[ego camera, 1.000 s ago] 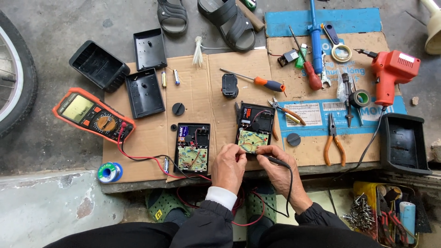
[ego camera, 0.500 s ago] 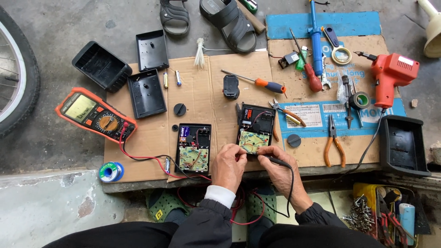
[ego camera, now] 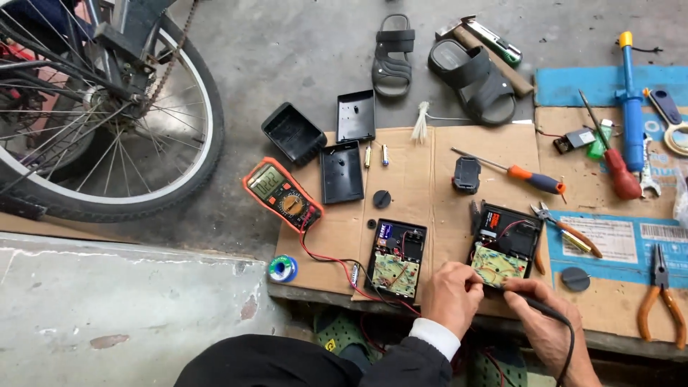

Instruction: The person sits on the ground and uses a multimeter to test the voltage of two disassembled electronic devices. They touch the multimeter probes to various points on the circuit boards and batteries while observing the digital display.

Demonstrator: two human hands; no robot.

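The view has swung left; both hands stay put. Right hand (ego camera: pixel 548 326) grips a corded probe (ego camera: pixel 534 304), left hand (ego camera: pixel 451 297) pinches the circuit board (ego camera: pixel 496 265): keep the tip steady.

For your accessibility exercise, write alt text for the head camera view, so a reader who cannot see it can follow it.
A person's left hand and right hand, which holds a black corded tool, work at an opened black box with a circuit board on cardboard. A second opened box, an orange multimeter and hand tools lie around; a bicycle wheel stands at left.

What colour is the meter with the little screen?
The meter is orange round the edge with a dark face and a greenish screen; the head view shows it.
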